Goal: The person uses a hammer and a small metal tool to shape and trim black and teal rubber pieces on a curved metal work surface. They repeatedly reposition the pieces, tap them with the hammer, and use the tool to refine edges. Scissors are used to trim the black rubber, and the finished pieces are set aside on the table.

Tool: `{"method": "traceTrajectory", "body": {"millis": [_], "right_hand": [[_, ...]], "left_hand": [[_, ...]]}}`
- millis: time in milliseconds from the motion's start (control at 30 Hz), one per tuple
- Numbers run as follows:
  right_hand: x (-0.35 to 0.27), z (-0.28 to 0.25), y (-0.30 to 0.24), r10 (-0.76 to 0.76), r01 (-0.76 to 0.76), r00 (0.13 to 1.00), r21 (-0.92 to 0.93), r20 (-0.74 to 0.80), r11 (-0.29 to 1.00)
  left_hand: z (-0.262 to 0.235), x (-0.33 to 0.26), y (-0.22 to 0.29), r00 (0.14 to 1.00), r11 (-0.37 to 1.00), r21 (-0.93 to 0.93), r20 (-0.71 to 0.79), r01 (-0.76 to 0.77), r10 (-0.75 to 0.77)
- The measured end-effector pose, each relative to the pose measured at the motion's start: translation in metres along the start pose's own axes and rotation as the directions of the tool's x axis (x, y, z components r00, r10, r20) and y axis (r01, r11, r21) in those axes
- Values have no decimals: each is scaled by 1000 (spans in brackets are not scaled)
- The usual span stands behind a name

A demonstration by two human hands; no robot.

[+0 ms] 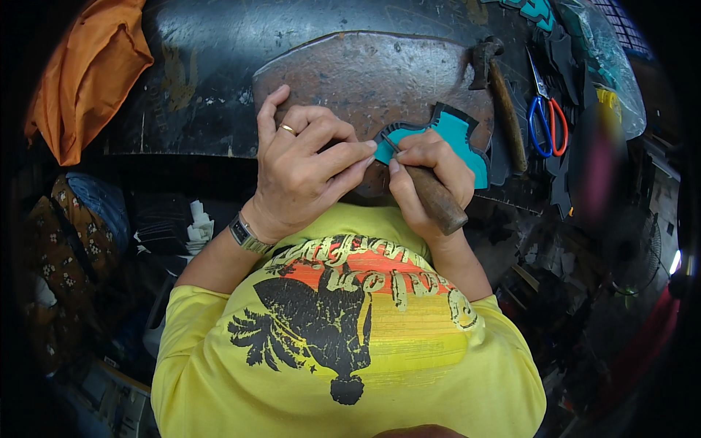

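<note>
A teal cut piece [456, 139] with a black notched edge lies over the near right part of a worn brown metal slab [365, 73]. My left hand [310, 153], with a ring and a wristwatch, pinches the piece's left end between thumb and index finger; its other fingers are bent or raised. My right hand [434, 171] is closed round an awl-like tool [439, 203] with a wooden handle. The tool's thin metal shaft points toward the piece's left end, close to my left fingertips. Its very tip is hard to make out.
The slab rests on a dark worktable [204, 66]. Right of it lie a wooden-handled hammer [505, 109], scissors [542, 109] with blue and red handles, and black cut pieces [562, 58]. A clear plastic bag [617, 80] is at far right, an orange cloth [95, 73] at far left.
</note>
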State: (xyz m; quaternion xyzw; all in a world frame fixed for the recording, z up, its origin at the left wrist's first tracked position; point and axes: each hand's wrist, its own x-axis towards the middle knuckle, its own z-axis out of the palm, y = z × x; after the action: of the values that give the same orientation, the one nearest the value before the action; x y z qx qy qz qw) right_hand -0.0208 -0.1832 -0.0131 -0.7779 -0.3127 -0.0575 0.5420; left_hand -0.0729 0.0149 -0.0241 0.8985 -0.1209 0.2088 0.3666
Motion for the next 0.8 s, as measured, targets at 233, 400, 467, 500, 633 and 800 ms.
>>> {"method": "traceTrajectory", "body": {"millis": [233,400,467,500,633,800], "right_hand": [[0,-5,-2,83,-80,996,144,-17,986],[0,-6,1,40,-43,999,107,26,993],[0,-6,0,15,-20,998,71,67,997],[-1,-6,0,7,-11,997,56,74,998],[0,-6,1,5,-10,998,67,70,998],[-1,-10,2,68,-78,996,182,61,980]], "left_hand": [[2,0,-4,998,999,-9,-37,-41,41],[-1,-1,-2,1000,999,-18,-8,-28,28],[-3,0,-2,999,999,-28,0,-33,33],[-4,0,-3,999,999,-36,10,-36,36],[-8,-1,-5,999,997,-60,30,-43,45],[-8,-2,-5,998,998,-40,42,-47,49]]}}
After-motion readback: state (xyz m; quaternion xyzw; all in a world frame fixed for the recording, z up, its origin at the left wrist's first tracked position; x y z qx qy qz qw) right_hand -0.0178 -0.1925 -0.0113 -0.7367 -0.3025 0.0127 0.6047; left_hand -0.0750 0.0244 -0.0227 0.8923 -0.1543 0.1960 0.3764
